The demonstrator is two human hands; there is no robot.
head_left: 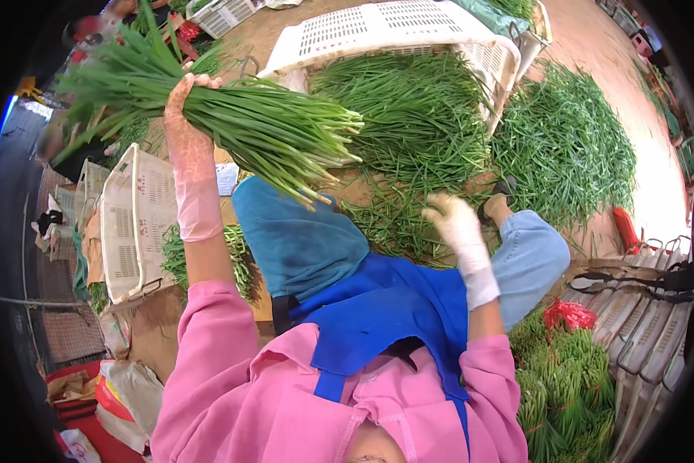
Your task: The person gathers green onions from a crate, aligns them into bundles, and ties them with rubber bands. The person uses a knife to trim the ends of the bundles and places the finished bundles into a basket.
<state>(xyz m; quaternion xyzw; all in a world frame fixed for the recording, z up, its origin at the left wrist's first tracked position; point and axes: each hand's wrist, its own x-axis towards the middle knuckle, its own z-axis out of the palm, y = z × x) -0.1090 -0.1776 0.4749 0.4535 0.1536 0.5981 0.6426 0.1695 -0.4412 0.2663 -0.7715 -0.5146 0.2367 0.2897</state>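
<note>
A thick bunch of garlic chives [262, 123] is raised at the upper left, its pale cut ends pointing right and its green leaves to the left. My left hand [183, 116], in a thin stained glove, is wrapped round its middle. Above my bent knee, my right hand [455, 220] wears a whitish glove and holds nothing that I can see. Its fingers are loosely bent with the thumb apart. Past it, a big loose heap of chives [408, 108] spills from a white plastic crate [393, 31] lying on its side. Scattered chives [397, 220] cover the ground between my legs.
Another chive pile [567, 147] spreads at the right. A white crate [135, 224] stands on its side at the left, near more chives [208, 258]. Tied bundles [567, 386] and stacked crates [648, 324] fill the lower right. Bags [127, 393] lie at the lower left.
</note>
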